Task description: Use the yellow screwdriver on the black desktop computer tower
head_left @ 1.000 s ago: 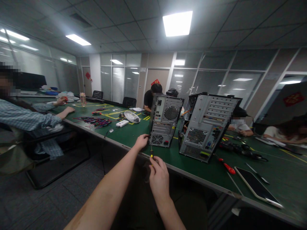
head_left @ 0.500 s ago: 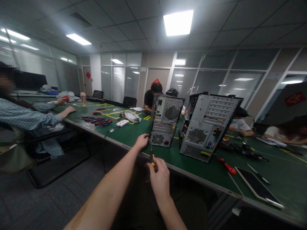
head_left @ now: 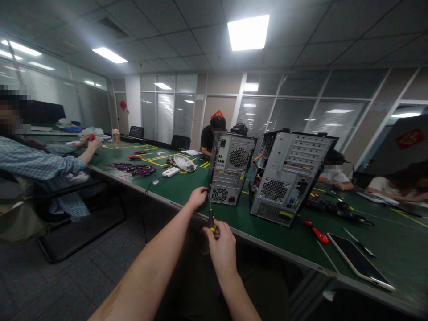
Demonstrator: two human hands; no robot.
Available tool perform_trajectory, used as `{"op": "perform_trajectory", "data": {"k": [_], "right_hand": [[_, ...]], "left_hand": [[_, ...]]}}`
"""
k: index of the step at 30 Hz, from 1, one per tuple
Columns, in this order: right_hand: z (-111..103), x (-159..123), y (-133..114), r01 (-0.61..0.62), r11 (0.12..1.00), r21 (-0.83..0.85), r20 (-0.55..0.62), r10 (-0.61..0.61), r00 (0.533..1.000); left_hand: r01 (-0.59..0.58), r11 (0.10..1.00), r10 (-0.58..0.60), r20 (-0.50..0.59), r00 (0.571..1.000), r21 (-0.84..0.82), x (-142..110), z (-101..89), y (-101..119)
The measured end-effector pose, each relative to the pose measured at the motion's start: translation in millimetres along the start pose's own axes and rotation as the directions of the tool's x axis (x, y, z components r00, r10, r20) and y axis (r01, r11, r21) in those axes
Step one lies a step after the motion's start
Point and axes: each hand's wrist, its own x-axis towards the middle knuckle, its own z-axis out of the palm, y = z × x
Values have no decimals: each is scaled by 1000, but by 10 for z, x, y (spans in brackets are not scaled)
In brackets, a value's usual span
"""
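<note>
My right hand (head_left: 223, 243) is closed around the black and yellow handle of a screwdriver (head_left: 211, 220). The shaft points up to the bottom left corner of the rear panel on a smaller grey computer case (head_left: 227, 178). My left hand (head_left: 199, 197) grips the lower left edge of that case, its fingers bent against the side and partly hidden. The case stands upright near the table's front edge, with fan grilles and ports facing me. A larger computer case (head_left: 284, 183) stands to its right, its left side open on wires.
The green table (head_left: 180, 189) carries a bundle of cables (head_left: 133, 169), a white power strip (head_left: 170, 172) and a round white fan grille (head_left: 184, 162). On the right lie a red-handled screwdriver (head_left: 319, 234), a phone (head_left: 359, 261) and black cables (head_left: 341, 211). Several people sit around it.
The screwdriver handle has turned slightly in my right hand, which stays in nearly the same place. My left hand has not moved. At left, the co-worker's hands have come together around something red.
</note>
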Motion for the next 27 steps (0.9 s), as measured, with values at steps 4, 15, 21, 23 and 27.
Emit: {"op": "perform_trajectory", "data": {"k": [4, 15, 21, 23, 27], "right_hand": [[-6, 4, 11, 12, 999, 36, -24, -11, 1000], [-25, -35, -19, 86, 996, 20, 7, -86, 996], [-36, -40, -44, 123, 985, -118, 28, -121, 992], [-42, -40, -41, 154, 971, -181, 50, -147, 988], [-36, -37, -47, 159, 972, -174, 67, -149, 986]], "left_hand": [[-4, 1000, 4, 0, 1000, 15, 19, 19, -30], [-9, 1000, 9, 2, 1000, 10, 30, 16, -48], [-8, 1000, 8, 2, 1000, 10, 15, 11, -30], [-7, 1000, 7, 4, 1000, 6, 10, 9, -26], [0, 1000, 0, 3, 1000, 4, 3, 1, -16]]}}
